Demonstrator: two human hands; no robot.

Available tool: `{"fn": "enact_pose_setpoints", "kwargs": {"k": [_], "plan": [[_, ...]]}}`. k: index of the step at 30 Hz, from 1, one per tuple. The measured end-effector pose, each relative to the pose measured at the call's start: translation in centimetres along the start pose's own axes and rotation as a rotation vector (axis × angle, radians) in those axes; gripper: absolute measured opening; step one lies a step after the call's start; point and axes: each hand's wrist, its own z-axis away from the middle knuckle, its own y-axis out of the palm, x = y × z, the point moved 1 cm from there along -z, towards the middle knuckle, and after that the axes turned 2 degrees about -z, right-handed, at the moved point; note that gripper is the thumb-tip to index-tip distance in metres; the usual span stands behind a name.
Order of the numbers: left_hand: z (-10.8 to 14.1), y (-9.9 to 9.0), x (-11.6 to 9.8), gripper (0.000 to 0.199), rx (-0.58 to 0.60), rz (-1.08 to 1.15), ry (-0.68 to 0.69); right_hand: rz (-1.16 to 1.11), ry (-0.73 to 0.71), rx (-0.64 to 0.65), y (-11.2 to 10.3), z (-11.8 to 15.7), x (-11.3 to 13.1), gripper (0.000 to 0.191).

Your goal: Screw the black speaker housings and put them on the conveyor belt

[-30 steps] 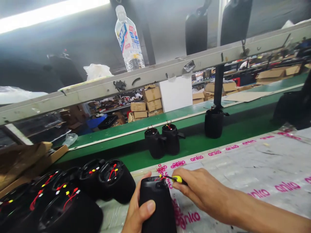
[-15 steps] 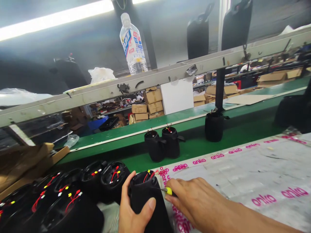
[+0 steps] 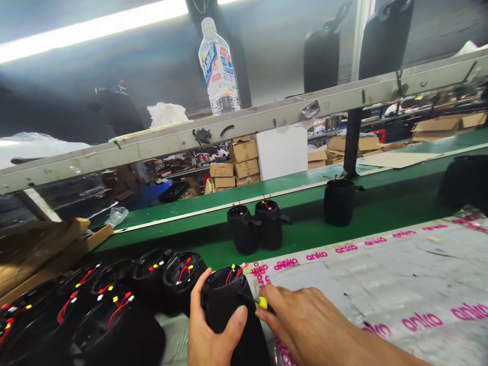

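My left hand (image 3: 213, 323) is wrapped around a black cylindrical housing (image 3: 244, 333), thumb across its near side. Red wires with yellow and white connectors (image 3: 235, 273) stick up from its open top. In my right hand (image 3: 305, 317) is a small tool (image 3: 262, 302) with a yellow and black handle, gripped close to its front end. Its thin dark shaft points left, and the tip lies against the side of the housing just below the rim. Whether the tip goes into the surface I cannot tell.
Several similar black housings (image 3: 118, 330) with wires crowd the left side. Others (image 3: 244, 229) stand on the green belt (image 3: 305, 218). Pink-lettered sheeting (image 3: 381, 274) covers the bench at right. Above runs a metal shelf rail (image 3: 259, 119) with a bottle (image 3: 219, 71); a cardboard box (image 3: 99, 241) sits left.
The camera view has shifted slightly, so the background sits a little further right. Both hands keep their grips, and the tool tip stays at the housing's upper side.
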Motion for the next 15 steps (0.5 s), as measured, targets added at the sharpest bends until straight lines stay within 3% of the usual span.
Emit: {"fn": "enact_pose_setpoints", "kwargs": {"k": [6, 9, 15], "plan": [[0.1, 0.3, 0.0, 0.087, -0.114, -0.054, 0.011, 0.122, 0.023, -0.087, 0.8, 0.0, 0.8, 0.016], [0.2, 0.4, -0.1, 0.085, -0.162, -0.099, 0.034, 0.169, 0.018, -0.069, 0.7, -0.1, 1.1, 0.016], [0.2, 0.3, -0.2, 0.085, -0.142, -0.204, 0.051, 0.196, -0.007, -0.031, -0.7, -0.7, 1.5, 0.018]]}}
